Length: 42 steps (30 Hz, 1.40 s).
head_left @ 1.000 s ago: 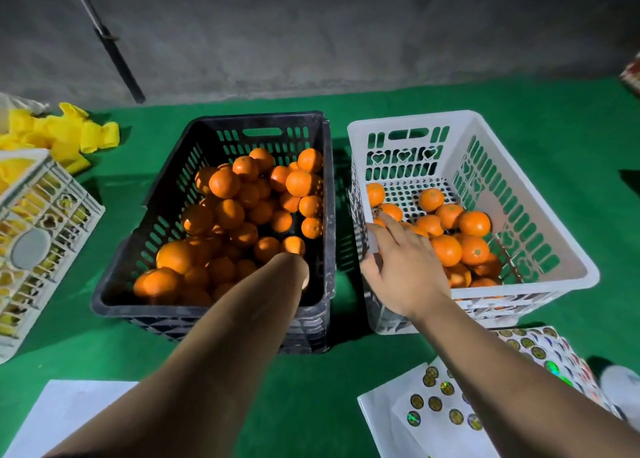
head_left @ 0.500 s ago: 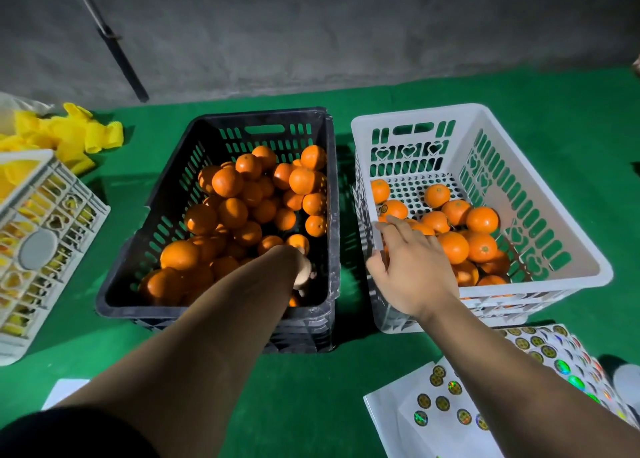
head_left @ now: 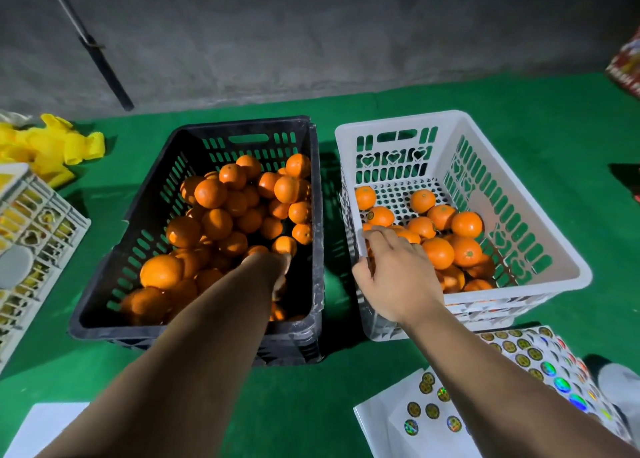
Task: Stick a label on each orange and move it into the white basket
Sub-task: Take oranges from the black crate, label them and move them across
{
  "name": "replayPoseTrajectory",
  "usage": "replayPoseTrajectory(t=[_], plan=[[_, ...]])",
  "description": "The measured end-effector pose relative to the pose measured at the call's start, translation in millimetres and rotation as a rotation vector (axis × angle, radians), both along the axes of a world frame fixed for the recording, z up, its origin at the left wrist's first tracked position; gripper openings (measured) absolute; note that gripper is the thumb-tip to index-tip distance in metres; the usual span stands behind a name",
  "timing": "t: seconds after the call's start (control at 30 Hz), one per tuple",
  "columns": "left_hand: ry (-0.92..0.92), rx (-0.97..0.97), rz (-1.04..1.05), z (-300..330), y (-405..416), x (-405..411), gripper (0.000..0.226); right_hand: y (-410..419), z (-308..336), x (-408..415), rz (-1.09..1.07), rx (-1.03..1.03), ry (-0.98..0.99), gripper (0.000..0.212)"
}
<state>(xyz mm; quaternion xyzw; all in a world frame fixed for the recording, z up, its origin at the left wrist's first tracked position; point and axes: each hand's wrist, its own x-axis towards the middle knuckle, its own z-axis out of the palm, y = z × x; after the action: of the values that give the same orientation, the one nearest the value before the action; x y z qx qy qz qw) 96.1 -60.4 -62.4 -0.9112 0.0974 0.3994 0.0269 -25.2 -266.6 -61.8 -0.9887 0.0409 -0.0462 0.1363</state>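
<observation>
A black crate [head_left: 194,329] holds a heap of unlabelled oranges [head_left: 214,222]. To its right stands the white basket [head_left: 398,121] with several oranges [head_left: 465,224]; one of them [head_left: 379,215] shows a round label. My left hand [head_left: 281,274] reaches down into the crate's near right corner among the oranges, its fingers hidden behind my wrist. My right hand [head_left: 398,274] lies over the basket's near left rim, thumb outside the wall, fingers spread loosely above the oranges inside. Sheets of round shiny labels [head_left: 519,353] lie on the green mat under my right forearm.
A white lattice crate [head_left: 34,236] with yellow items stands at the left, with yellow foam nets [head_left: 52,146] behind it. White paper [head_left: 45,423] lies at the bottom left. A dark pole [head_left: 104,66] leans on the grey wall.
My left hand has pushed further down into the black crate's near right corner. My right hand stays at the white basket's rim. The view has shifted slightly.
</observation>
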Motion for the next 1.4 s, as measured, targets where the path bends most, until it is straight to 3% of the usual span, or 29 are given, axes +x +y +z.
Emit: replayPoseTrajectory(t=[0.1,0.23,0.33,0.4,0.47,0.53,0.6,0.67,0.77,0.83,0.9,1.0,1.27,1.4], plan=[[-0.071,-0.32,0.083,18.5,16.0,3.9,0.077,0.8,1.4,-1.8,0.001,-0.003,-0.02,0.053],[-0.611,-0.763,0.201,55.6,42.3,-34.6,0.075,1.4,2.3,-1.2,0.021,-0.004,-0.042,0.049],[-0.883,-1.12,0.314,64.9,42.3,-110.4,0.065,1.8,2.6,-7.2,0.033,-0.008,-0.124,0.038],[-0.944,-1.285,0.283,56.8,32.0,-159.8,0.058,1.0,5.2,-12.7,0.069,0.05,-0.178,0.036],[-0.812,-1.377,0.26,36.7,20.4,-202.2,0.06,-0.8,3.9,-24.1,0.095,0.187,-0.286,0.031],[-0.586,-1.389,0.269,9.4,11.4,-233.0,0.065,-1.4,-6.7,-47.3,0.058,0.311,-0.454,0.029],[-0.358,-1.336,0.268,-25.7,6.8,-256.0,0.068,2.2,-33.7,-88.8,-0.014,0.349,-0.502,0.032],[-0.126,-1.26,0.251,-62.2,5.0,-269.2,0.068,6.3,-71.3,-142.2,-0.08,0.348,-0.423,0.035],[0.051,-1.101,0.131,-103.9,-2.1,-271.7,0.064,-8.0,-122.8,-203.2,-0.086,0.308,-0.154,0.035],[0.099,-0.988,0.055,-118.6,-13.0,-269.0,0.065,-20.3,-139.8,-221.3,-0.008,0.248,0.177,0.046],[0.137,-0.909,-0.012,-128.2,-25.3,-267.3,0.064,-25.7,-148.0,-227.4,0.071,0.209,0.363,0.044],[0.192,-0.843,-0.073,-140.0,-34.7,-266.2,0.062,-24.2,-151.4,-226.1,0.086,0.162,0.325,0.029],[0.168,-0.735,-0.074,-146.0,-29.0,-262.2,0.062,-31.3,-165.7,-213.8,0.197,-0.12,0.508,0.044],[0.162,-0.731,-0.069,-148.6,-27.8,-261.3,0.065,-33.6,-162.8,-213.9,0.164,-0.003,0.393,0.033]])
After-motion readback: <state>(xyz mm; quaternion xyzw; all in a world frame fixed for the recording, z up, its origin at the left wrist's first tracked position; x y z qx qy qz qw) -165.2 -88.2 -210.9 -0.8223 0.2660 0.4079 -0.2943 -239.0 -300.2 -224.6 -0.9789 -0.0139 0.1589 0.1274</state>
